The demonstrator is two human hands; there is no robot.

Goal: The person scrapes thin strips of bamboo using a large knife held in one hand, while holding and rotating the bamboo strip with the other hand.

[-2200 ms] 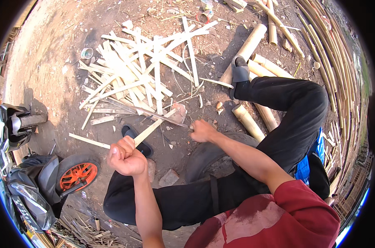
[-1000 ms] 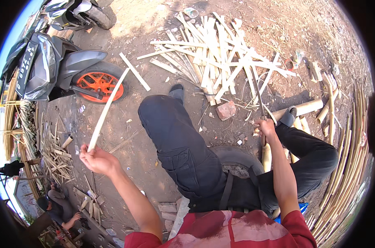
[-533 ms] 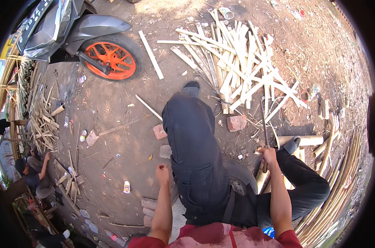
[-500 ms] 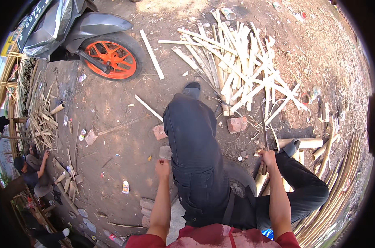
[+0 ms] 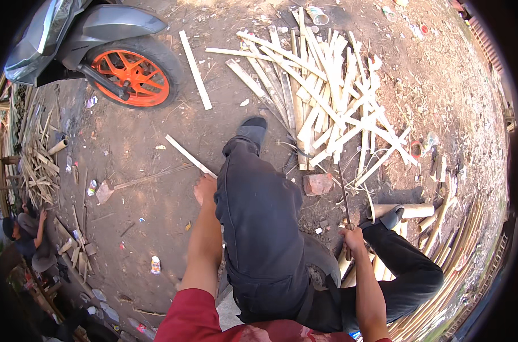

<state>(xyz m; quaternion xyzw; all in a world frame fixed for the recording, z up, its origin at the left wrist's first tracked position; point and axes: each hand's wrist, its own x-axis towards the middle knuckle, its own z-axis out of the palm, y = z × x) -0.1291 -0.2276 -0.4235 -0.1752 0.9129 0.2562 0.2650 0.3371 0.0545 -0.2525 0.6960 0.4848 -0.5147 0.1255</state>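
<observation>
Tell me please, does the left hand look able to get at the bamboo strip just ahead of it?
Probably yes: the left hand is at the near end of the bamboo strip, with nothing visible between them, though contact is unclear.

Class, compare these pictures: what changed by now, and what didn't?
The bare left hand let go of its earlier bamboo piece, then moved forward beside the black-trousered left leg to a pale, narrow bamboo strip. The bare right hand still grips the long, dark blade.

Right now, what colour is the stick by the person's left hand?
The stick is pale cream; the head view shows it best.
</observation>
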